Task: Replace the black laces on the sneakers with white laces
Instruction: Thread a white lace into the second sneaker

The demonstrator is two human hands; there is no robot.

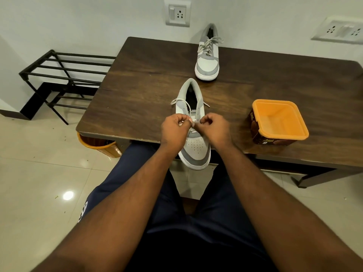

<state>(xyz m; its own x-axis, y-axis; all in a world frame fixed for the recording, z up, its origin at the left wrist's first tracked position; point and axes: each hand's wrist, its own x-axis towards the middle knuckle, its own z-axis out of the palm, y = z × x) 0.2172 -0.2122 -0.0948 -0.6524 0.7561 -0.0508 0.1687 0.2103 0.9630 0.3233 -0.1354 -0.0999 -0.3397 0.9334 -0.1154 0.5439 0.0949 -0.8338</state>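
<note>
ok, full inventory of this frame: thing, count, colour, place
near sneaker: 1, white and grey, table's front edge, toe overhanging
far sneaker: 1, white and grey, laced, table's back edge by the wall
white lace: 1, partly threaded in the near sneaker, ends loose near its collar
tub: 1, orange inside, brown outside, open, on the table right of the near sneaker
table: 1, dark wood
rack: 1, black metal, floor left of the table
bin: 1, orange, floor under the table's left corner
wall sockets: 2 plates, white, wall behind the table
left hand: pinches the lace over the near sneaker
right hand: pinches the lace beside it
</note>
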